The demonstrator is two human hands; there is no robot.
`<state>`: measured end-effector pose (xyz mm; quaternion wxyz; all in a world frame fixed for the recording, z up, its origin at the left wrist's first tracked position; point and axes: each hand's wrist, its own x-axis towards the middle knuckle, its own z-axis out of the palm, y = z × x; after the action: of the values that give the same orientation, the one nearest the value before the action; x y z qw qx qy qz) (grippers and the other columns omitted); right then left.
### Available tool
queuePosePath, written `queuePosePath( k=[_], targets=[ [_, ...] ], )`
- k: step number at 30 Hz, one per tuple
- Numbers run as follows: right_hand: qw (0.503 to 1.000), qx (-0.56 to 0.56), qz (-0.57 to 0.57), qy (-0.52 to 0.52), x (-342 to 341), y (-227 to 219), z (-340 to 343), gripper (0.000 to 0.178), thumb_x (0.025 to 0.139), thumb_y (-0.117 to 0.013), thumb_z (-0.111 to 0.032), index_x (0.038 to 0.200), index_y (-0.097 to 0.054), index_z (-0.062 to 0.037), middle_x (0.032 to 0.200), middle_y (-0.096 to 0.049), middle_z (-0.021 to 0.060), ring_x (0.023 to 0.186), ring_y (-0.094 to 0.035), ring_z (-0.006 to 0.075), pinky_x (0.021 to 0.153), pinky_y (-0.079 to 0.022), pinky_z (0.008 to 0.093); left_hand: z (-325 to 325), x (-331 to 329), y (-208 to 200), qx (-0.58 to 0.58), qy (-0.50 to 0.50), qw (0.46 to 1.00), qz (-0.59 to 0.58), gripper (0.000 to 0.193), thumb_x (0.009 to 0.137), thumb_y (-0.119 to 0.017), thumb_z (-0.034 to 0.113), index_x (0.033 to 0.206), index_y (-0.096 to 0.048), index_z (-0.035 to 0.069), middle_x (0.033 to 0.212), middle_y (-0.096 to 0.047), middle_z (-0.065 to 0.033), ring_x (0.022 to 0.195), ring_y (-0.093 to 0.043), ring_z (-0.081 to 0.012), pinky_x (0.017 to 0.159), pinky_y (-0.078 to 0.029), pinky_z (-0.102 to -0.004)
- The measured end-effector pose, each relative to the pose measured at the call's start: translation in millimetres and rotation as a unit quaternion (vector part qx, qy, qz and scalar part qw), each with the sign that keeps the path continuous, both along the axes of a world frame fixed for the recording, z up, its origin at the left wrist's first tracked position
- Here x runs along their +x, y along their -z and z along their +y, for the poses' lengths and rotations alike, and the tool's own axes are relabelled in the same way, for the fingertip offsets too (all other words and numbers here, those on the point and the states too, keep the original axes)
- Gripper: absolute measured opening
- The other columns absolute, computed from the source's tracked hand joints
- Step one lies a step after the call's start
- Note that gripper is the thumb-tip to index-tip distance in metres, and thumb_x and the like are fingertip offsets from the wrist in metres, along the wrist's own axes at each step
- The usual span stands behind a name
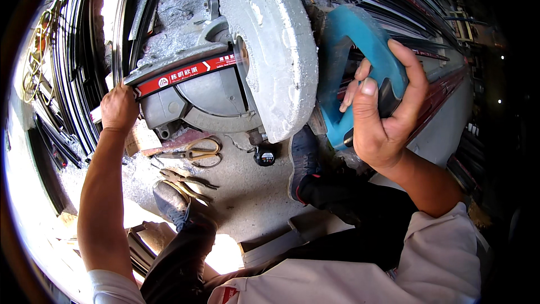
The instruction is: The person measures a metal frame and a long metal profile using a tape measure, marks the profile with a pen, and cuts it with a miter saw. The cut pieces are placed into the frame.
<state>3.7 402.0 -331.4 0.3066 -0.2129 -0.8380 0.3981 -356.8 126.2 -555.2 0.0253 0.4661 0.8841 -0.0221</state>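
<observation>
A miter saw stands before me, its grey blade guard (275,39) coated in pale metal dust. Through its teal D-shaped handle (365,39) pass some fingers of my right hand (388,121), closed round the grip, with another finger bent over the outside. My left hand (119,108) pinches the left end of a metal profile (185,74) wrapped in red film, which lies along the fence on the saw's base (219,121). The profile's right end runs to the guard, and the guard hides the blade's cutting edge there.
On the floor below the saw lie scissors (197,153), pliers (188,183) and a black tape measure (264,156). Long dark profiles (73,62) are stacked at the left, more (388,0) at the far right. My shoes (304,160) flank the tools.
</observation>
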Motion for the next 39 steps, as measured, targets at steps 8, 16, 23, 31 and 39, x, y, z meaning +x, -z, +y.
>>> queuePosePath(
  k=[8,16,23,31,39],
  targets=[
    [0.999,0.014,-0.005,0.036,1.8,1.8,-4.0,0.054,0.094,-0.062,0.005,0.145,-0.043,0.0043,0.136,-0.053,0.0165,0.109,-0.062,0.0222,0.094,-0.053,0.0324,-6.4,-12.4,13.9,0.035,0.047,0.998,0.0,0.006,0.079,-0.07,0.008,0.081,-0.066,0.004,0.086,-0.067,-0.0176,0.085,-0.069,-0.0388,0.078,-0.055,-0.0502],
    [0.995,0.099,0.032,-0.001,-1.0,3.4,4.6,0.056,0.091,-0.067,0.0,0.143,-0.047,0.0032,0.129,-0.059,0.0235,0.109,-0.065,0.0395,0.094,-0.053,0.0436,-24.1,-24.1,51.6,0.039,0.042,0.998,0.032,0.004,0.081,-0.063,0.003,0.085,-0.061,0.003,0.087,-0.065,-0.0184,0.086,-0.066,-0.0404,0.08,-0.053,-0.0506],
    [0.989,0.141,0.044,0.008,-0.6,6.3,4.5,0.057,0.088,-0.067,0.001,0.142,-0.047,0.0029,0.121,-0.06,0.0219,0.101,-0.062,0.0381,0.088,-0.05,0.0448,-27.5,-32.2,64.5,0.015,0.03,0.998,0.054,0.006,0.083,-0.064,0.006,0.085,-0.058,0.003,0.088,-0.064,-0.0177,0.089,-0.067,-0.0384,0.081,-0.054,-0.0492],
    [0.99,0.138,0.043,0.005,1.9,6.3,2.5,0.056,0.089,-0.068,0.001,0.141,-0.047,0.0041,0.122,-0.06,0.0231,0.101,-0.065,0.0392,0.087,-0.054,0.0439,-21.4,-22.7,53.3,0.02,0.051,0.997,0.062,0.008,0.084,-0.066,0.007,0.087,-0.061,0.003,0.089,-0.065,-0.0176,0.09,-0.067,-0.0381,0.082,-0.054,-0.0486],
    [0.99,0.131,0.043,-0.001,2.3,5.6,2.2,0.057,0.089,-0.068,0.0,0.141,-0.047,0.0044,0.124,-0.06,0.0238,0.104,-0.065,0.0409,0.089,-0.055,0.0442,-23.0,-27.7,54.4,0.007,0.038,0.998,0.051,0.007,0.086,-0.064,0.007,0.087,-0.062,0.001,0.09,-0.065,-0.0191,0.092,-0.067,-0.0384,0.083,-0.054,-0.0488]
  ],
)
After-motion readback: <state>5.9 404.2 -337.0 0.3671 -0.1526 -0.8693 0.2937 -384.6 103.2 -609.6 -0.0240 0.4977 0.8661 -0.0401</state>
